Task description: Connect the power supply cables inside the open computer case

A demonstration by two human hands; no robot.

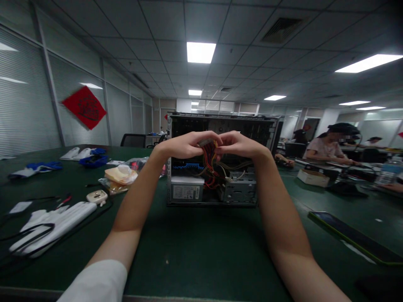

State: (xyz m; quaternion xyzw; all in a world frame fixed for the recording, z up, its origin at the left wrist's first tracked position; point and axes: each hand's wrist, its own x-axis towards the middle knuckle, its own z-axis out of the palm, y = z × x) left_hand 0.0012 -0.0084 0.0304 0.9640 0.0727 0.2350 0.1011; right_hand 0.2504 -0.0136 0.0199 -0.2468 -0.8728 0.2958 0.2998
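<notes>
An open computer case (220, 126) stands upright on the green table (201, 251), its side panel off. Inside it I see a grey power supply (186, 191), a metal drive cage (239, 191) and a bundle of red, yellow and black wires (210, 165). Both arms reach straight forward into the opening. My left hand (185, 144) and my right hand (236, 143) meet at the upper middle of the case, fingers closed on the top of the wire bundle and a connector (206, 142) between them.
White and blue gloves (53, 222) and cables lie at the left, with plastic bags (121, 176) and a small white device (97, 196). A dark flat panel (355, 237) lies at the right. Other people sit at tables at the back right.
</notes>
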